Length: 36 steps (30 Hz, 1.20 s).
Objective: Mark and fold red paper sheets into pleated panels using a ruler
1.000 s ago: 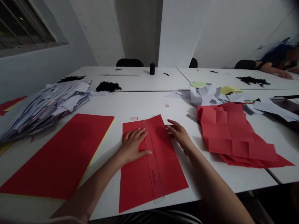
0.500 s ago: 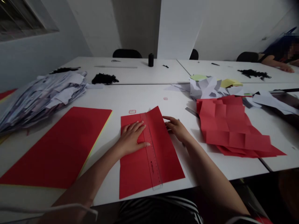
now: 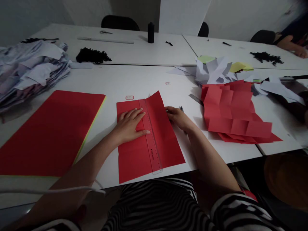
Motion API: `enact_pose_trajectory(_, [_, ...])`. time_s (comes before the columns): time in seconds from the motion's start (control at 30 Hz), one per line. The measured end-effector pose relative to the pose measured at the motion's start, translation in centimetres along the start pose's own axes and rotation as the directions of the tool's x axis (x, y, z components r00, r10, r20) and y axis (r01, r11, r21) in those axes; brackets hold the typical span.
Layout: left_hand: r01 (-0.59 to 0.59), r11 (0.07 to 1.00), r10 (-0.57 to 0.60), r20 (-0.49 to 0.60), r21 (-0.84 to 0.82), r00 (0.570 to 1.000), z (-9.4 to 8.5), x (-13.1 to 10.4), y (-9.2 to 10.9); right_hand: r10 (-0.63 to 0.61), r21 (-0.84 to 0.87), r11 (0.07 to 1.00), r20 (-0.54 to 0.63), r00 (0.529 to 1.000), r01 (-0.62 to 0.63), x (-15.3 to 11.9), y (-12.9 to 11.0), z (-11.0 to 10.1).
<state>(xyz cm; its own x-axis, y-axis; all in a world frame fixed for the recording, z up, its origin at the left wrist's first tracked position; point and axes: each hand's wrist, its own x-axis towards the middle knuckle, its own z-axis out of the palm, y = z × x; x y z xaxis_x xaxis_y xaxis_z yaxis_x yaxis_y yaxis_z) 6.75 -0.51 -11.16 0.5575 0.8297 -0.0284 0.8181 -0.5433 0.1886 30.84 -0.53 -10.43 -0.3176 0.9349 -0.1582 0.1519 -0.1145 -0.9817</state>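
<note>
A creased sheet of red paper [image 3: 131, 160] lies in front of me, its right part slanting up along a clear plastic ruler [image 3: 156, 160]. My left hand [image 3: 130, 125] is flat over the sheet's left part, fingers spread, with the thumb and fingertips on the ruler. At the raised right edge is my right hand [image 3: 179, 118], its fingers stretched towards the paper and partly hidden by it; no grip on the edge can be made out. A dark pen-like tool [image 3: 182, 109] lies beside that hand, partly covered by the wrist.
To the left lies a stack of red sheets [image 3: 53, 134] with a yellow edge. Folded red papers [image 3: 237, 112], a metal ruler [image 3: 195, 99] and paper scraps [image 3: 213, 72] are on the right. Farther back are black cord [image 3: 92, 55] and a black bottle [image 3: 150, 32]. Another person's arm [image 3: 292, 45] rests far right.
The view has tipped downward, showing more of my striped shirt. My right fingers have moved slightly further behind the raised paper edge. My left hand stays on the ruler.
</note>
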Motion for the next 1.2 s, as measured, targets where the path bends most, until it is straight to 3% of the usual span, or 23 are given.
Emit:
enact_pose_trajectory(0.27, [0.007,1.0,-0.007,-0.015,-0.009,1.0,0.1,-0.2,-0.3,-0.042,0.043,0.998,0.003,0.999,0.042,0.2,0.4,0.3])
enact_pose_trajectory(0.37, [-0.001,1.0,0.001,-0.027,-0.015,1.0,0.0,-0.4,-0.5,-0.085,0.064,0.995,0.061,0.994,0.082,0.4,0.5,0.8])
enact_pose_trajectory(0.5, [0.01,1.0,-0.01,-0.028,-0.029,1.0,-0.3,-0.7,-0.4,-0.218,-0.176,0.96,0.028,0.976,0.219,0.7,0.7,1.5])
enact_pose_trajectory(0.67, [0.011,0.998,-0.014,-0.049,-0.058,0.999,-0.5,-1.0,-0.3,-0.42,-0.619,0.718,-0.022,0.907,0.318,1.3,2.0,1.5])
enact_pose_trajectory(0.73, [0.023,0.997,-0.026,-0.05,-0.069,0.998,-0.5,-1.0,-0.3,-0.435,-0.673,0.677,-0.037,0.9,0.299,1.8,3.0,1.4])
enact_pose_trajectory(0.93, [0.016,0.996,-0.021,-0.058,-0.085,0.998,-0.1,-1.1,-0.6,-0.434,-0.691,0.678,-0.102,0.895,0.25,2.2,4.3,1.8])
enact_pose_trajectory(1.2, [0.014,0.997,-0.017,-0.039,-0.08,0.999,0.0,-1.1,-0.7,-0.405,-0.804,0.536,0.023,0.914,0.258,1.3,3.1,3.1])
